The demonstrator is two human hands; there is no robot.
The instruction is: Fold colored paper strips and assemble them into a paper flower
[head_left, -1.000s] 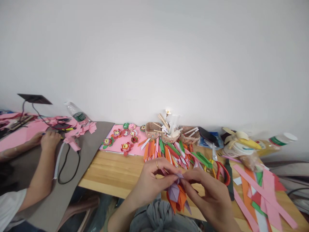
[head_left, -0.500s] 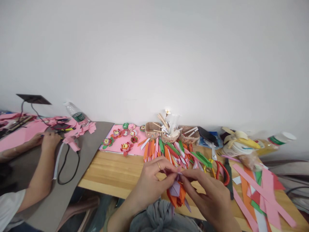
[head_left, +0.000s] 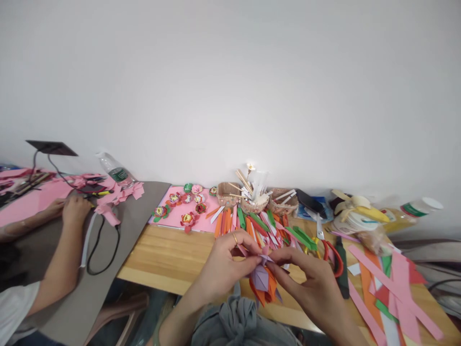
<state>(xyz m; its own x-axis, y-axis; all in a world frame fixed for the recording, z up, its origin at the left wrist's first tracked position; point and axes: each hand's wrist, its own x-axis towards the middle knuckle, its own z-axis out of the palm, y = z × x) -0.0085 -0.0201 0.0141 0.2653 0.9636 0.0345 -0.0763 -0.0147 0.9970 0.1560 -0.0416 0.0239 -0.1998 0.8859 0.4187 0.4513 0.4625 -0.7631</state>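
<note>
A folded paper piece in lilac and orange [head_left: 260,279] hangs between my two hands, over the table's front edge. My left hand [head_left: 230,262] pinches its upper lilac part between thumb and forefinger; a ring shows on one finger. From the other side, the thumb and forefinger of my right hand [head_left: 306,278] close on the same part. Behind my hands lies a pile of folded paper strips [head_left: 248,223] in orange, green, pink and white. Small paper flowers [head_left: 188,219] sit on a pink sheet [head_left: 209,223] to the left.
Small baskets [head_left: 228,194] hold white rolls and sticks. Red-handled scissors [head_left: 326,247], a dark green tool [head_left: 341,269], a banana [head_left: 367,211] and long paper strips [head_left: 399,283] lie right. At the left, another person's hands [head_left: 74,209] work by pink scraps [head_left: 122,194] and a bottle [head_left: 115,169].
Both hands have shifted slightly, and more of the lilac tip now shows between the fingertips. The paper piece has moved a little to the left.
</note>
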